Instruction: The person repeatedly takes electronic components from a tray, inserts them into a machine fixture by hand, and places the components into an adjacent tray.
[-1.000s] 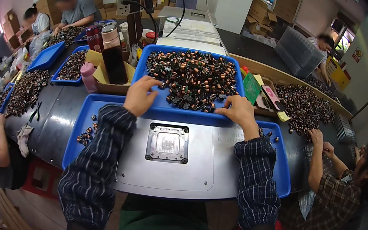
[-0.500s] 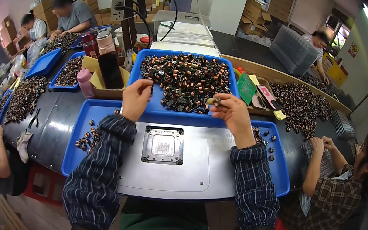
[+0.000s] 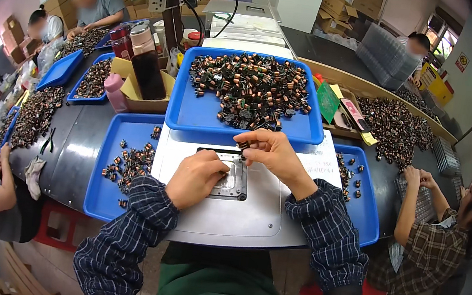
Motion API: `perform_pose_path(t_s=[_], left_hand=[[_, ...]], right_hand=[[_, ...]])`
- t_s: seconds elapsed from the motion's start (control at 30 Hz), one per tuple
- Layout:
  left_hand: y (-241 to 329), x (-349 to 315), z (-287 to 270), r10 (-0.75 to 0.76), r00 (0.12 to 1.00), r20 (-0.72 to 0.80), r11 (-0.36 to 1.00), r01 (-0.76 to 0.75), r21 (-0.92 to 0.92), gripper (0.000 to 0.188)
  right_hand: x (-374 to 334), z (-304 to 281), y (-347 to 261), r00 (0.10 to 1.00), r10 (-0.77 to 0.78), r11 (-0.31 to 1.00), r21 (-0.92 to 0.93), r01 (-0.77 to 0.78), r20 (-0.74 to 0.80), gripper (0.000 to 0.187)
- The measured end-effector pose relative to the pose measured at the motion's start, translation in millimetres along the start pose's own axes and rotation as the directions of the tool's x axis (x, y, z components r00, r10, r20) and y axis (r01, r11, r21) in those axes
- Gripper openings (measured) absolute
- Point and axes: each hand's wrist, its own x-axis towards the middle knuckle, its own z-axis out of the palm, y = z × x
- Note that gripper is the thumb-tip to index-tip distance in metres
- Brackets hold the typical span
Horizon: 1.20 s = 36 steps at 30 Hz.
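Note:
My right hand point(image 3: 275, 158) pinches a small copper-coil component point(image 3: 242, 145) between thumb and fingertips, just above the far edge of a square recessed fixture point(image 3: 237, 182). My left hand point(image 3: 194, 179) lies over the fixture's left part, fingers curled inward with the tips down at it. Whatever those fingers grip, if anything, is hidden. The fixture is set in a silver metal panel point(image 3: 243, 224). Beyond it a blue tray point(image 3: 197, 119) bears a heap of copper-and-black coil components point(image 3: 250, 89).
Blue trays with loose components flank the panel, one at left point(image 3: 101, 186) and one at right point(image 3: 365, 208). Farther left stand a pink bottle point(image 3: 114, 91) and a dark phone point(image 3: 148, 75). Pliers point(image 3: 48, 141) lie on the bench. Several co-workers sit around it.
Both hands have come back from the upper tray's heap to the fixture, nearer each other. A coil component shows in my right fingers. The view has shifted slightly.

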Motion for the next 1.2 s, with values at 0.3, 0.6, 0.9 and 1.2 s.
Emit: perform_pose_path(t_s=[0.3, 0.6, 0.9, 1.2], left_hand=[[-2.1, -5.3, -6.2, -0.014, 0.999, -0.050, 0.999, 0.012, -0.046, 0.018], [-48.3, -67.3, -59.6, -0.432, 0.785, -0.445, 0.887, 0.458, -0.053, 0.014], [-50.6, 31.6, -28.7, -0.140, 0.934, -0.330, 0.988, 0.152, 0.011, 0.013], [-56.3, 79.8, 0.8, -0.355, 0.915, -0.193, 0.917, 0.381, 0.119, 0.024]], right_hand=[[-2.6, 18.5, 14.5, 0.922, -0.385, 0.708, -0.631, 0.317, 0.031, 0.012], [0.4, 32.1, 14.0, 0.932, -0.227, 0.620, -0.696, 0.363, 0.284, 0.013], [6.2, 25.4, 5.8, 0.917, -0.199, 0.479, -0.782, 0.399, 0.347, 0.013], [20.1, -59.2, -7.3, 0.920, 0.015, 0.967, 0.242, 0.087, -0.392, 0.017]])
